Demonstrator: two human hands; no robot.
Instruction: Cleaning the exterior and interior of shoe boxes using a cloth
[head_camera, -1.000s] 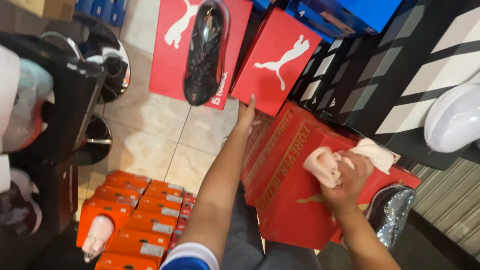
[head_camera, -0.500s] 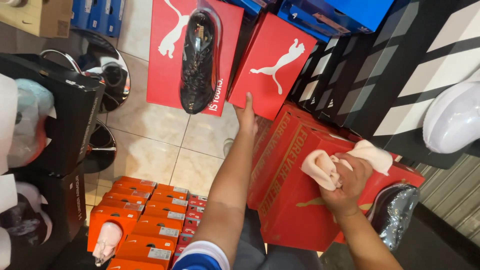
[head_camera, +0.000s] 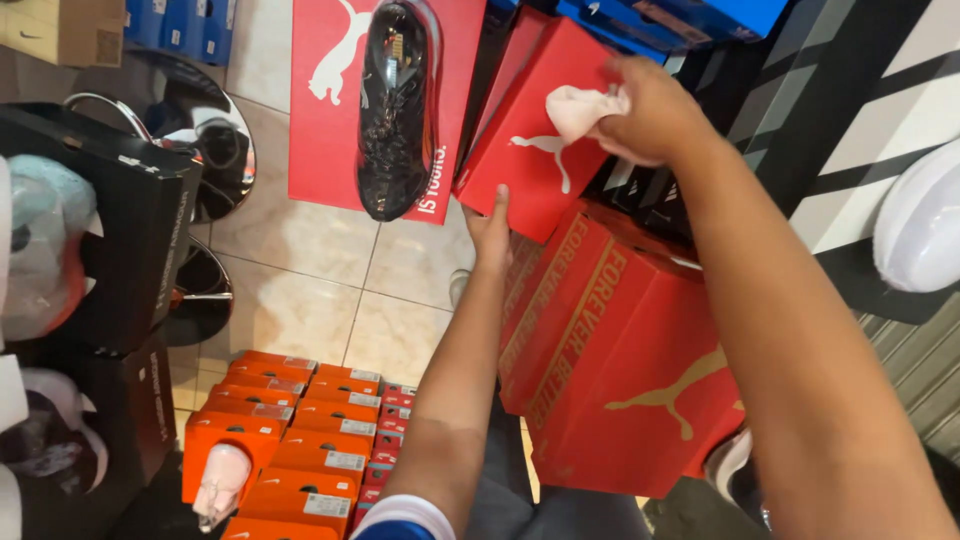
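My right hand (head_camera: 655, 115) grips a crumpled pale pink cloth (head_camera: 580, 108) and presses it on the top of a tilted red shoe box (head_camera: 535, 160). My left hand (head_camera: 490, 232) reaches forward with flat fingers and touches that box's lower edge and the side of the large red box (head_camera: 620, 350) in front of me. A black sports shoe (head_camera: 397, 105) rests on another red box (head_camera: 330, 110) to the left.
Orange shoe boxes (head_camera: 300, 445) are stacked low on the tiled floor (head_camera: 320, 300). Black boxes with pale shoes (head_camera: 40, 250) stand at the left by a round mirror (head_camera: 200, 150). Blue boxes (head_camera: 690, 20) are at the top right, a white shoe (head_camera: 920, 225) at the right.
My right hand has lifted the pink cloth off the large red box and carried it up onto the tilted red box. My left hand has stayed at the boxes' edge.
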